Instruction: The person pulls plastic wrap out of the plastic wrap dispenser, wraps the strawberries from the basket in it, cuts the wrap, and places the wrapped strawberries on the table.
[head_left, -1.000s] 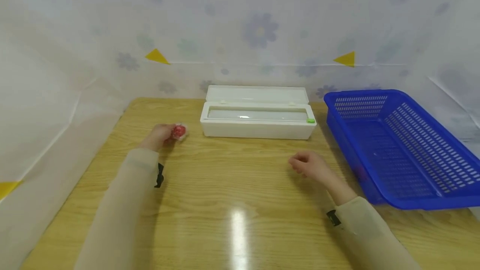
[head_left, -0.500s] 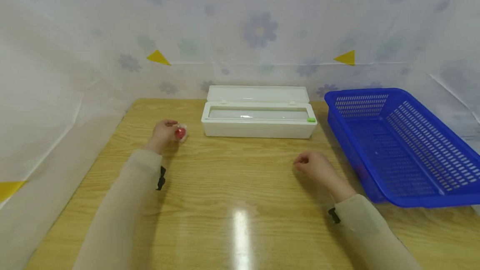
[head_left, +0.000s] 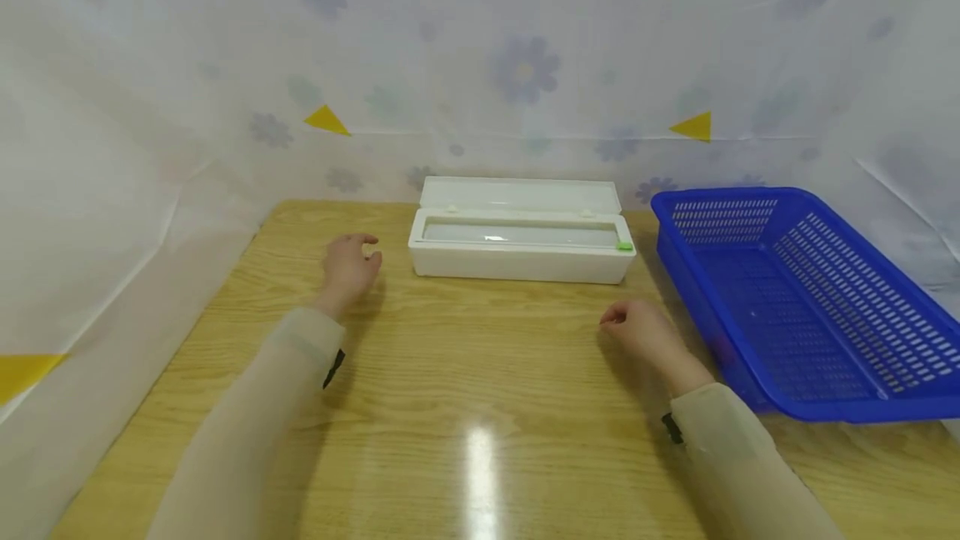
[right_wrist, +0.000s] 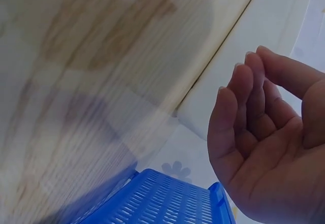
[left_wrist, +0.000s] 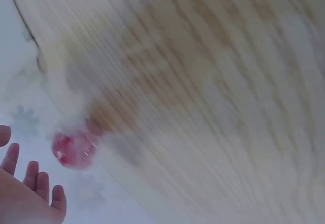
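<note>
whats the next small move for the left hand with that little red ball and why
Probably move the left hand to the red ball and curl the fingers round it. The blurred wrist view shows the ball free, just beyond the straight fingertips, and the right hand holds nothing, over by the blue basket.

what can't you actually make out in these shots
- Small red ball: head view, hidden behind the left hand; left wrist view, motion blur smears it, so whether it rests on the wooden table is unclear.
- Inside of the open white plastic box: head view, glare.
- Blue plastic basket: head view, cut by the right edge.
- Right hand: head view, its back hides the palm.
</note>
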`<state>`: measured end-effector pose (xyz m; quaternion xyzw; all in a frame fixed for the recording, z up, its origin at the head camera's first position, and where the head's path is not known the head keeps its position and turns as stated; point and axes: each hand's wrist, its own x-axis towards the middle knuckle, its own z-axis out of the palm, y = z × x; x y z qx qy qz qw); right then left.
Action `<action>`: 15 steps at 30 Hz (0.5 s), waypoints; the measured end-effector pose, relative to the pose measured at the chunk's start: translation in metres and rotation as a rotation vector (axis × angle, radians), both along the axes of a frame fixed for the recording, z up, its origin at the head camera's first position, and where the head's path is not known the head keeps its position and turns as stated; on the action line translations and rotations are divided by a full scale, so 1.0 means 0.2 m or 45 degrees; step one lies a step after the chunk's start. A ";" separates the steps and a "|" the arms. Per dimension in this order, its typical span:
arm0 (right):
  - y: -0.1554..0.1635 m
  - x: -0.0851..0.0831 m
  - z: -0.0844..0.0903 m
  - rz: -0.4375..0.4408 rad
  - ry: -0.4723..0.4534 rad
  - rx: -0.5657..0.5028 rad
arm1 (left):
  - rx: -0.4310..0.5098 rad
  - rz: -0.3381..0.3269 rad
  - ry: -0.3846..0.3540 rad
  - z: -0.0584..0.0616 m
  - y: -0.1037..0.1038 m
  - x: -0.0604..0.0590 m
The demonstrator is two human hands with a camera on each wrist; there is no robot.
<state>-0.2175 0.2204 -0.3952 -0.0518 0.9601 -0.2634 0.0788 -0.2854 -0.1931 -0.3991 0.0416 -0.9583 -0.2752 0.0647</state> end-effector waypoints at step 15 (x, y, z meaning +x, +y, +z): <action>-0.01 -0.07 0.06 -0.098 0.017 0.084 | -0.148 -0.373 0.354 0.03 0.27 0.00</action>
